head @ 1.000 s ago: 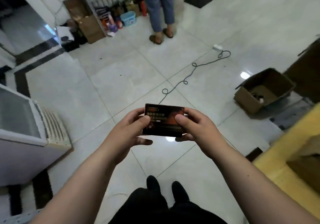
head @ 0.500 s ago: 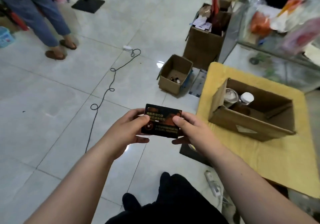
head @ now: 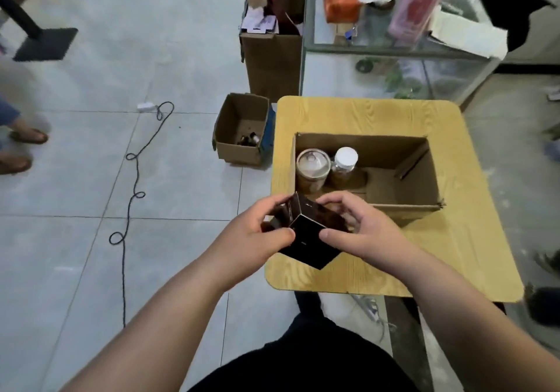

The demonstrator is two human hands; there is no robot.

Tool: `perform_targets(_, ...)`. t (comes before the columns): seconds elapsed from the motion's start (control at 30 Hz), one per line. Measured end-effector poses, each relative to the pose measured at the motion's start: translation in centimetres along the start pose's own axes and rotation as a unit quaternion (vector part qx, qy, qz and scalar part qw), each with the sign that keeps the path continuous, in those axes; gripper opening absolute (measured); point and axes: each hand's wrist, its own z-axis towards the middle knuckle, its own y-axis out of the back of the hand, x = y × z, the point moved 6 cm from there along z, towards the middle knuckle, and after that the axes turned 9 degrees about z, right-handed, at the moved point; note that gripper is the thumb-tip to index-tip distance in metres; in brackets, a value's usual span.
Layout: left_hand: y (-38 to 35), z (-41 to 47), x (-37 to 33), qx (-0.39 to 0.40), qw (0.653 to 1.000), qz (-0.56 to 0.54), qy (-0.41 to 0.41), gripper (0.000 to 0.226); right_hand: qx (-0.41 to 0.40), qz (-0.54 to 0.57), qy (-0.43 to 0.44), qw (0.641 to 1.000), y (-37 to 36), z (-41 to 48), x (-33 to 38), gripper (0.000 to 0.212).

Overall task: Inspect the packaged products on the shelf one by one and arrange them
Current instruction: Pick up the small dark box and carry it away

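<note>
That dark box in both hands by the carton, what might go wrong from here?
The dark box is tilted, gripped only by the fingers of the left hand and right hand; it might slip onto the table or floor.
Lowered into the open carton, it could knock the tin and white-lidded jar standing at its left end.
A cable loops across the floor; stepping there might trip.

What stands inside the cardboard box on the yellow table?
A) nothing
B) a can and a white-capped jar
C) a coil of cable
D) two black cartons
B: a can and a white-capped jar stand in the cardboard box's left corner; the left hand and right hand hold a black carton.
</note>
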Motion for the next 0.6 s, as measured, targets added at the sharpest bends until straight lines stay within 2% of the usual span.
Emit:
perform_targets(0.07,-1.8,2.5,-1.8,0.005,1.0,0.007,-0.007,0.056,0.018,-0.088,0.012,0.996,2.7,1.4,0.2,0.044)
perform_targets(0.13,-3.3,4.9,-3.2,0.003,1.0,0.017,-0.016,0.056,0.008,-0.119,0.02,0.993,5.4,2.5,-0.1,0.048)
perform_targets(0.2,-3.9,7.0,-4.2,-0.019,0.999,0.029,-0.03,0.05,-0.034,-0.076,0.022,0.996,8.2,3.5,-0.7,0.048)
perform_targets(0.27,-3.3,9.0,-4.2,-0.077,0.994,0.07,-0.031,0.044,-0.097,-0.024,0.007,0.995,11.0,4.9,-1.8,0.044)
perform_targets(0.37,-2.2,11.1,-2.1,-0.133,0.978,0.158,0.031,0.054,-0.144,-0.023,-0.045,0.988,13.7,7.3,-3.4,0.038)
perform_targets(0.47,-2.7,11.8,-0.2,-0.118,0.976,0.163,0.085,0.062,-0.137,-0.092,-0.1,0.981,14.2,9.1,-4.5,0.045)
perform_targets(0.6,-3.1,12.4,0.8,-0.112,0.969,0.2,0.088,0.064,-0.103,-0.11,-0.146,0.978,12.6,11.1,-5.6,0.057)
